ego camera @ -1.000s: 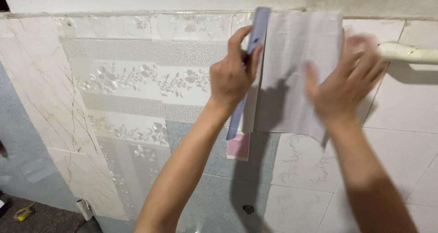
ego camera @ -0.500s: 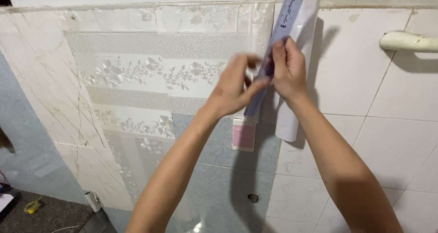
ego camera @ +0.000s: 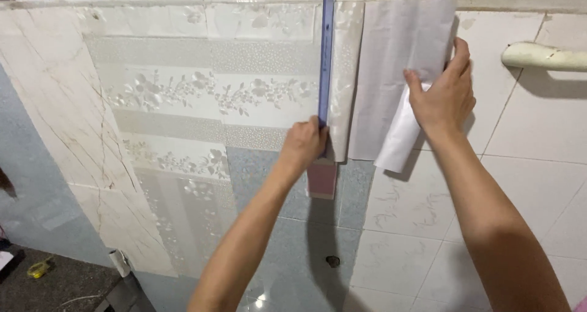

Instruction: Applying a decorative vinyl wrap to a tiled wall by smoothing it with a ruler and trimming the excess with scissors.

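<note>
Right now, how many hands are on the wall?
2. The left hand grips the lower end of the upright purple ruler near the middle. The right hand presses the white paper flat, further right.

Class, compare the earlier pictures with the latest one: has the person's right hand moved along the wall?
Yes. The right hand has moved right, away from the blue ruler and toward the white wall bar, and now presses the white backing sheet.
</note>
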